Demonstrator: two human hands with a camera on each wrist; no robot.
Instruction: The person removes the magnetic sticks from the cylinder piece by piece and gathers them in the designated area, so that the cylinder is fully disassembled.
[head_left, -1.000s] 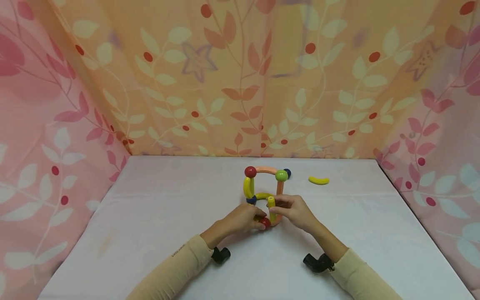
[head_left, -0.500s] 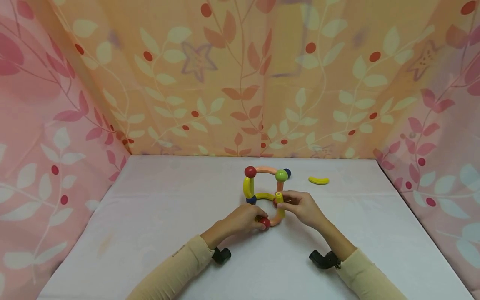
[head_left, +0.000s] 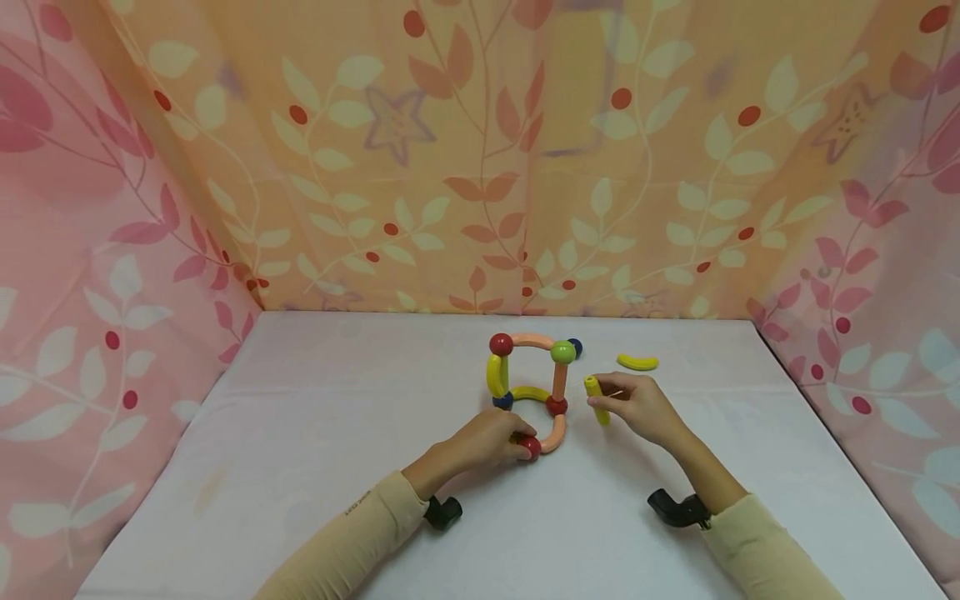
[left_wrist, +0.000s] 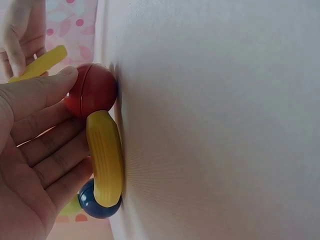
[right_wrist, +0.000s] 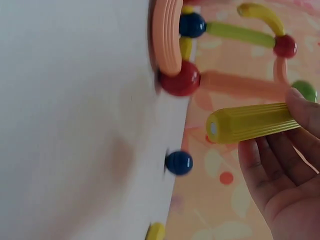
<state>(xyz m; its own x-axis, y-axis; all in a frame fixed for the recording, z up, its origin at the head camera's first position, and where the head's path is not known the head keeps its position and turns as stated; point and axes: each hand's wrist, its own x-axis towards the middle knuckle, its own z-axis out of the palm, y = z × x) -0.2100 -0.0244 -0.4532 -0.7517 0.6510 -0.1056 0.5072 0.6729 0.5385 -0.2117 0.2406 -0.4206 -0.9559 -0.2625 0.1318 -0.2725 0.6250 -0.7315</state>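
A short yellow rod (head_left: 596, 398), ribbed, stiff and likely light, is pinched at its middle by the right hand (head_left: 637, 407), held off the table (head_left: 300, 433) just right of a rod-and-ball frame (head_left: 528, 392). It looks best gripped mid-length, ends free. The frame's front red ball (head_left: 531, 446) is steadied by the left hand (head_left: 483, 442).

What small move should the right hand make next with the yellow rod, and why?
Probably carry the yellow rod back toward the ball-and-rod frame and rest one end on a ball. The right hand holds it apart from the frame, while the left hand steadies the near red ball.
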